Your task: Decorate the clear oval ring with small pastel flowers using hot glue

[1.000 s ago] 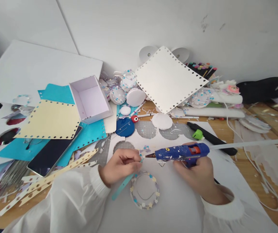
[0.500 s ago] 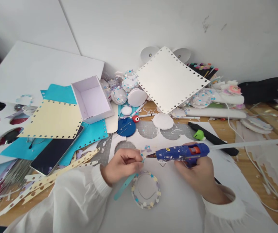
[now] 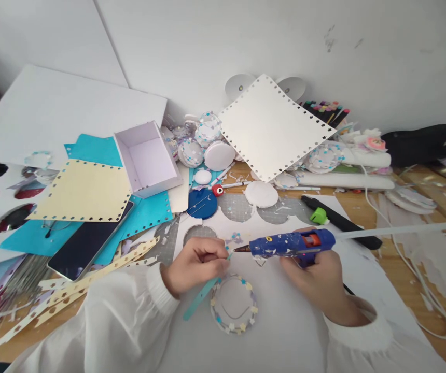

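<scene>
My right hand (image 3: 316, 277) grips a blue glue gun (image 3: 291, 243) with white splashes, its nozzle pointing left. My left hand (image 3: 194, 264) is closed in a pinch on a tiny pale piece right at the nozzle tip; what the piece is I cannot make out. A light blue paper strip (image 3: 199, 298) runs down-left from under that hand. Just below lies a round disc (image 3: 234, 303) edged with small paper flowers, resting on a white sheet (image 3: 285, 331).
Punched cream (image 3: 81, 191), teal (image 3: 149, 210) and white (image 3: 269, 124) sheets, a small white box (image 3: 145, 158), a dark phone (image 3: 85, 243), stacked decorated discs (image 3: 203, 140), a black tool with green cap (image 3: 339, 220), markers (image 3: 324, 110), and white cords (image 3: 402, 228) crowd the wooden table.
Almost nothing differs; the view shifted slightly and both hands hold the same pose at the nozzle tip.
</scene>
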Available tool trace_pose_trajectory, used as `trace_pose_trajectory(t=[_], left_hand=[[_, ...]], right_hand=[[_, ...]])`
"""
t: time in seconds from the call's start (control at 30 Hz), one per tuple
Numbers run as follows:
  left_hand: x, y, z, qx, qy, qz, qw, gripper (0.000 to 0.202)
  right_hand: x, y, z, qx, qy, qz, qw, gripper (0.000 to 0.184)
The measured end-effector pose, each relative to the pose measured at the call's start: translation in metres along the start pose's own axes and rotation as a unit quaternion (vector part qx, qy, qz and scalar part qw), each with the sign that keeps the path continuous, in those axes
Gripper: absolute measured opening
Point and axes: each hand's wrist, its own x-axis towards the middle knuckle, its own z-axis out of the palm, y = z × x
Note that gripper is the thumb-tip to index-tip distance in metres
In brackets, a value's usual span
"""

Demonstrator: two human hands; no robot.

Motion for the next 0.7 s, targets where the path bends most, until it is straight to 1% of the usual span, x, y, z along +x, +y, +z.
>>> trace_pose_trajectory(t=[0.2, 0.4, 0.47, 0.6, 0.7], left_hand=[[-0.001, 0.0, 0.001, -0.004, 0.002, -0.011, 1.0, 0.024], [0.0, 0.002, 0.001, 0.001, 0.005, -0.007, 1.0, 0.023], [0.0, 0.002, 0.001, -0.007, 0.008, -0.006, 1.0, 0.023], [0.001, 0.001, 0.001, -0.035, 0.019, -0.014, 0.999, 0.02], [0.0, -0.001, 0.0, -0.06, 0.033, -0.029, 0.997, 0.016]], right_hand=[[0.001, -0.002, -0.001, 0.002, -0.004, 0.002, 1.0, 0.012], [-0.003, 0.009, 0.002, -0.031, 0.012, -0.04, 0.999, 0.014], [-0.005, 0.013, 0.002, -0.052, 0.04, -0.023, 0.998, 0.02], [-0.002, 0.018, -0.001, -0.086, 0.103, 0.053, 0.99, 0.029], [0.007, 0.022, -0.008, -0.133, 0.117, 0.114, 0.977, 0.033]])
